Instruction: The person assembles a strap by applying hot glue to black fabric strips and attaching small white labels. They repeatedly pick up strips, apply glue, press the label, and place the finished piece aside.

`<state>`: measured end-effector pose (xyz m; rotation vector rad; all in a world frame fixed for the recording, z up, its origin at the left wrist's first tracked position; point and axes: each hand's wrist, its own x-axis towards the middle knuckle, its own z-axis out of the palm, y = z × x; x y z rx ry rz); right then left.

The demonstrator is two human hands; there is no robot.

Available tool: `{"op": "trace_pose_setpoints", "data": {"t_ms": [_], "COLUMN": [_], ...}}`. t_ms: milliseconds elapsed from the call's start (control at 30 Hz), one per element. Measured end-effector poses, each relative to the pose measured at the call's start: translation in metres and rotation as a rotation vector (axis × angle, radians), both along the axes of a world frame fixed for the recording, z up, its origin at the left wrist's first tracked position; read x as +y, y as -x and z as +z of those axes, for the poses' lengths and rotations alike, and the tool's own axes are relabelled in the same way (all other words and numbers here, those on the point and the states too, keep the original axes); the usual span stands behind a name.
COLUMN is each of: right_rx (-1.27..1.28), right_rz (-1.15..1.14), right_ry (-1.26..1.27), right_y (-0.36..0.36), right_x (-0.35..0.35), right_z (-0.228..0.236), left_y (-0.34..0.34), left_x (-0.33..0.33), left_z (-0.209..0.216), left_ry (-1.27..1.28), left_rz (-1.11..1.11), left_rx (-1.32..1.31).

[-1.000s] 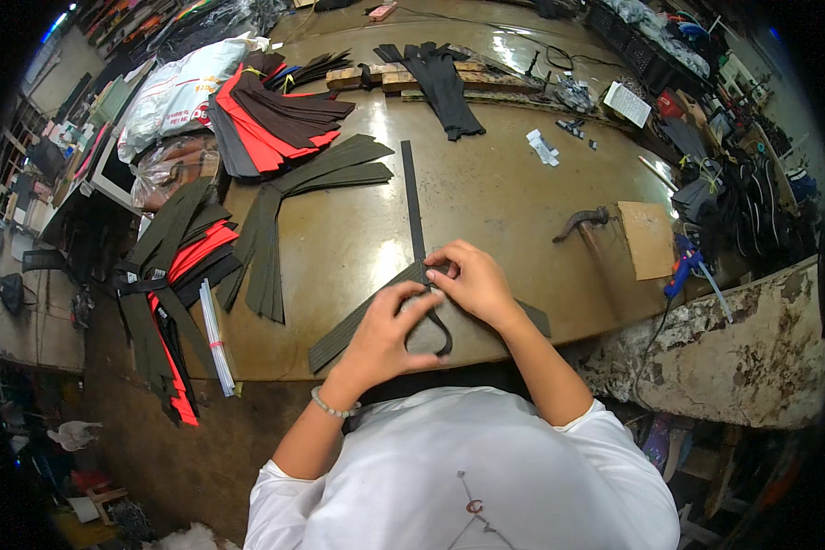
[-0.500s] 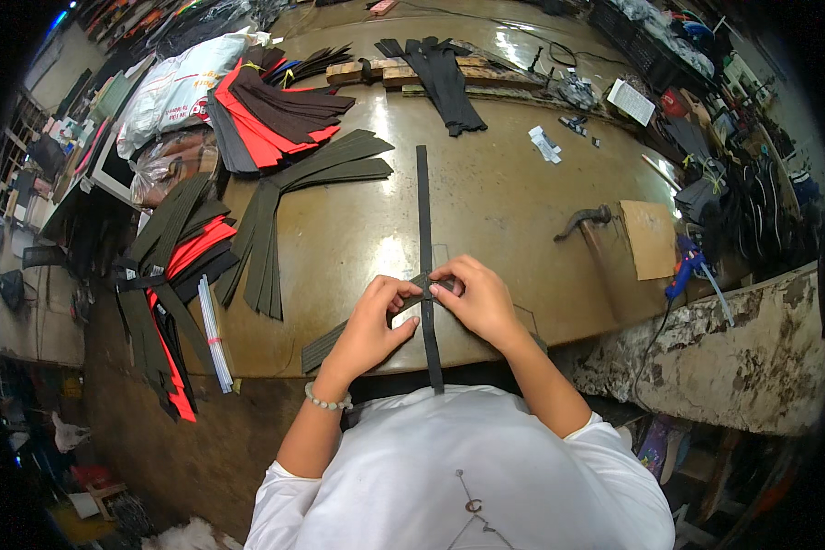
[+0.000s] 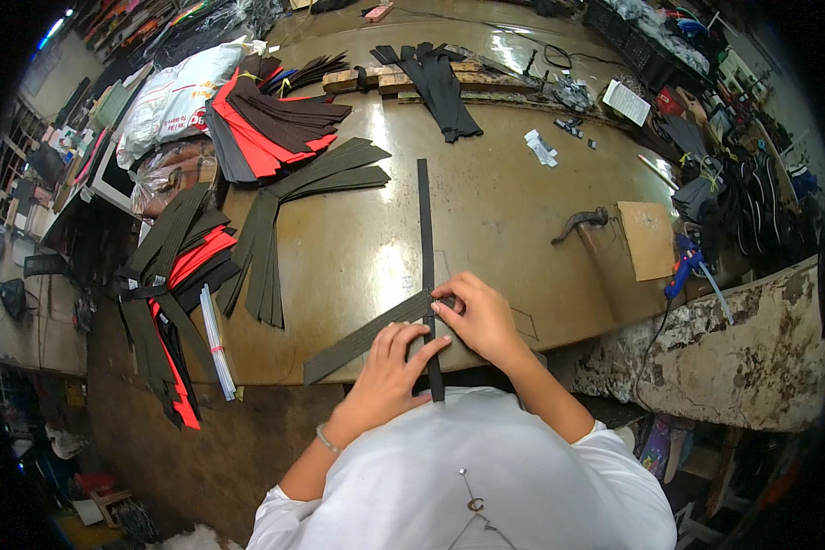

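Note:
A long narrow black strap runs lengthwise on the table and reaches to its front edge. A bundle of dark grey-green fabric strips lies slantwise and meets the strap in front of me. My right hand pinches the strap at that crossing, thumb and forefinger together. Lower down, my left hand rests with fingers apart, its thumb lying across the strap. The bundle's far end is partly hidden under my right hand.
More grey-green strips fan out on the left, beside white sticks and red-and-black strips. A hammer, brown card and blue glue gun lie right. Black strips drape over wooden boards at the back.
My left hand has drawn back from the crossing toward me, and its fingers have spread. More of the grey-green bundle shows. My right hand stays pinched at the crossing.

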<state>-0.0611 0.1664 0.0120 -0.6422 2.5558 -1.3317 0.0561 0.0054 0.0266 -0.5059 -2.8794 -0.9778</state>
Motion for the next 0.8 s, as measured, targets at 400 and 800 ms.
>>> {"op": "trace_pose_setpoints", "data": {"t_ms": [400,800], "right_rx": [0.025,0.085], "right_rz": [-0.065,0.07], "right_ry": [0.065,0.025], "right_y": [-0.006,-0.004], "right_x": [0.0,0.005], "right_z": [-0.007,0.003], "left_y": [0.043,0.056], "left_x": [-0.016,-0.008], "left_z": [-0.019,-0.024], "left_ry": [-0.389,-0.405], "left_rz": [0.215,0.39], "left_rx": [-0.028,-0.002]}}
